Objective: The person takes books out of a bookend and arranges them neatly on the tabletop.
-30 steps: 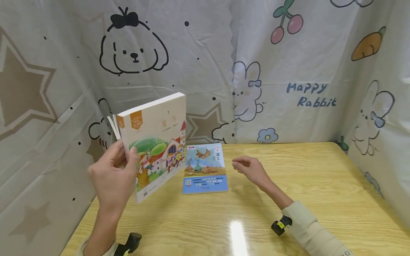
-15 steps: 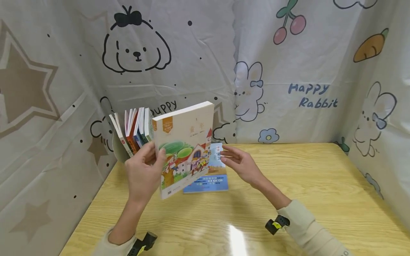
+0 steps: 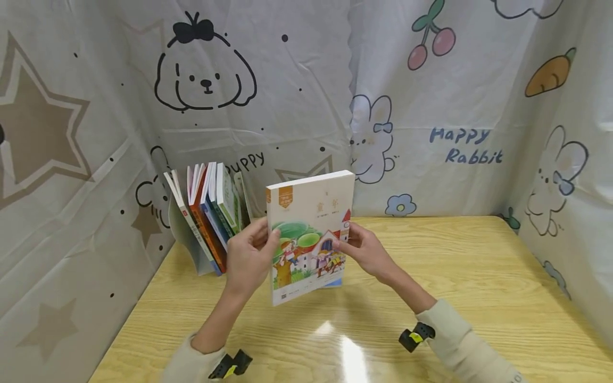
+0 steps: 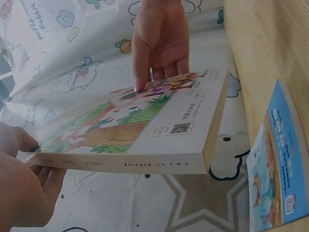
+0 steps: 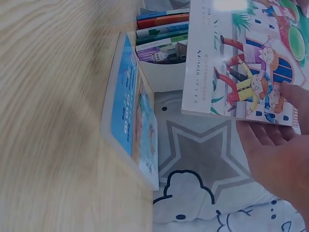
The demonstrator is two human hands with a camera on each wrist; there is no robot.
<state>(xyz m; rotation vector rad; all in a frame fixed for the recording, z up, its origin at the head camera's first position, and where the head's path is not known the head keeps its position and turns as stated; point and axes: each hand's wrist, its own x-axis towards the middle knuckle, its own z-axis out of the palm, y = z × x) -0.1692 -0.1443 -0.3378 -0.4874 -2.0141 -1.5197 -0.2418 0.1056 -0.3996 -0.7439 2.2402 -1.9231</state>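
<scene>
A cream paperback book [image 3: 308, 234] with a colourful house-and-children cover is held up off the table, its front cover turned toward the head camera. My left hand [image 3: 250, 257] grips its left, spine edge, with the thumb on the cover and fingers behind. At the opposite edge my right hand [image 3: 371, 251] pinches the book, thumb on the front and fingers at the back. Behind and below it a blue book [image 5: 130, 116] lies flat on the table, mostly covered by the cream book in the head view.
Several books [image 3: 210, 207] lean in a pale holder [image 3: 198, 264] at the back left of the wooden table [image 3: 450, 276]. A printed curtain [image 3: 301, 69] hangs around the back and both sides.
My left hand has carried the cream book rightward, in front of the blue one, uncovering the row of books. My right hand has closed its thumb and fingers on the book's right edge.
</scene>
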